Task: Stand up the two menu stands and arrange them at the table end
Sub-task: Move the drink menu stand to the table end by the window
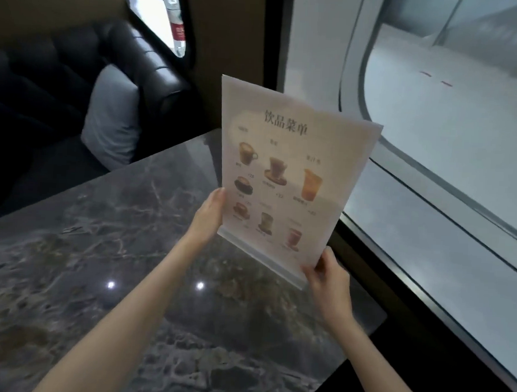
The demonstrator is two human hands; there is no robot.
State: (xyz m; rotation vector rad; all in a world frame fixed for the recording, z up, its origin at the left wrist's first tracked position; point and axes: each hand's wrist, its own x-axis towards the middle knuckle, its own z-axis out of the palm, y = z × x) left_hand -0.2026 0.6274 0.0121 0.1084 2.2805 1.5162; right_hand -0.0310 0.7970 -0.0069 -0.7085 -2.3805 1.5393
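Note:
One menu stand, a clear acrylic sheet with a drinks menu printed in pale tones, stands upright near the table's window-side end. Its clear base strip runs along the bottom, at or just above the dark marble table. My left hand grips the stand's lower left edge. My right hand grips its lower right corner. Only this one menu stand is in view.
A black leather sofa with a grey cushion sits beyond the table's far side. A large window with a dark frame runs along the right. A water bottle shows in an opening at the top.

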